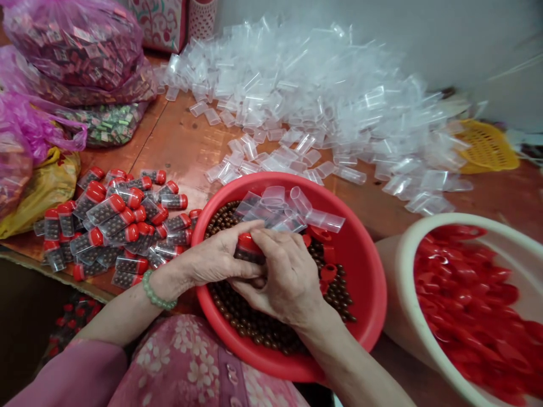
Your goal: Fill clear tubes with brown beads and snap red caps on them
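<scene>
Where they meet over the red basin (379,305), the left hand (216,257) and right hand (291,274) pinch a bead-filled tube (249,256) in their fingers (246,269), its long axis roughly fore-and-aft, the red cap (247,243) at the far end.

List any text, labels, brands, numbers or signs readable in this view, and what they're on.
None can be read.
Pieces in the purple bag: small dark marks, too small and blurred to read.
Yellow bag: red marking, creased and illegible.
Patterned box: swirls, no lettering visible.
Held red-capped tube: no lettering visible.
</scene>
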Available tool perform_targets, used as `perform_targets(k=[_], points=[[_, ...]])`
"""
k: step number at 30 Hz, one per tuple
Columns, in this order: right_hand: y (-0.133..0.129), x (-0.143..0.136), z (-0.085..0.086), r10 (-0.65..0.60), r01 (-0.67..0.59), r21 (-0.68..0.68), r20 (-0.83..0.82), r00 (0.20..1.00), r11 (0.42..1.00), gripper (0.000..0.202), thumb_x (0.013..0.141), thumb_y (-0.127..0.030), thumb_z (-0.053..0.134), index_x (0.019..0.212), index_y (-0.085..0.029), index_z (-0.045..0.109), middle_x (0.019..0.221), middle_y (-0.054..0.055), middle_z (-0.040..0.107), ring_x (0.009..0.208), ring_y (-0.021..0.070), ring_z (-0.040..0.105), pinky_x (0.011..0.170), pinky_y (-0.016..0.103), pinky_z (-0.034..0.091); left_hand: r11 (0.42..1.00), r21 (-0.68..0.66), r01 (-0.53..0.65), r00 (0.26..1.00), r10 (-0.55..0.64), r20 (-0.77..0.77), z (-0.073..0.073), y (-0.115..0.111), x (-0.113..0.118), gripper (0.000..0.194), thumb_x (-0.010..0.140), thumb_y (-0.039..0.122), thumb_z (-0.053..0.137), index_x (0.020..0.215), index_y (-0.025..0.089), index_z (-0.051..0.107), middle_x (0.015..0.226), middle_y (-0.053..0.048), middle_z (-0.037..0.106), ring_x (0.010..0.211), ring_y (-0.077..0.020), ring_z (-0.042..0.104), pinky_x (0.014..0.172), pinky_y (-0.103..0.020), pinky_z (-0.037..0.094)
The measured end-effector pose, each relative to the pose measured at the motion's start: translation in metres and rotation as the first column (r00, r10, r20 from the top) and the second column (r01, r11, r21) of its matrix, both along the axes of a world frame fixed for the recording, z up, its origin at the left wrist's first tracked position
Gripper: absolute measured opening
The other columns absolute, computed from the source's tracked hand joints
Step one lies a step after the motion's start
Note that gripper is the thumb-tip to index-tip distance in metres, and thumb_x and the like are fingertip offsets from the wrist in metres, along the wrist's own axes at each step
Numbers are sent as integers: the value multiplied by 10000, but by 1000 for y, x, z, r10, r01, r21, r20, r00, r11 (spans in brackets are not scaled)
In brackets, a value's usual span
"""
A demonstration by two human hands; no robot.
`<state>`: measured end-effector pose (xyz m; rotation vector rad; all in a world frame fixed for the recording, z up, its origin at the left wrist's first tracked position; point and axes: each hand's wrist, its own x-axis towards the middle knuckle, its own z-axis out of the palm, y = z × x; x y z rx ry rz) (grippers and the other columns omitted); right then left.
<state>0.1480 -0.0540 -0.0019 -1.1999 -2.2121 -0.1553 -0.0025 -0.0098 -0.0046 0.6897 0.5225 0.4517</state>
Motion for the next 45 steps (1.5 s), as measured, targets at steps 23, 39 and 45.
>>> perform_targets(k=[23,39,45], points=[[-10,-33,13,224,-231,165,59,973,959,284,835,-97,577,1114,-129,532,1014,137,647,959,240,625,821,422,506,719,597,-357,741,607,-288,38,-47,-25,414,970,347,307,1189,160,605,1176,-91,676,1103,-207,620,1009,-318,472],[-9,64,19,-394,337,-573,25,919,747,103,906,-298,580,880,-202,606,748,14,645,658,173,627,593,293,487,28,816,578,348,896,-277,-23,-7,-94,232,894,224,539,1077,122,637,1075,-146,690,1026,-284,603,933,-440,490],[6,37,15,-126,306,-474,374,919,826,318,847,-57,507,1116,-190,610,1013,110,577,825,218,561,690,333,458,-42,939,342,626,755,-194,10,-7,-45,174,891,153,548,1040,126,632,1007,-103,695,967,-215,623,924,-376,510]])
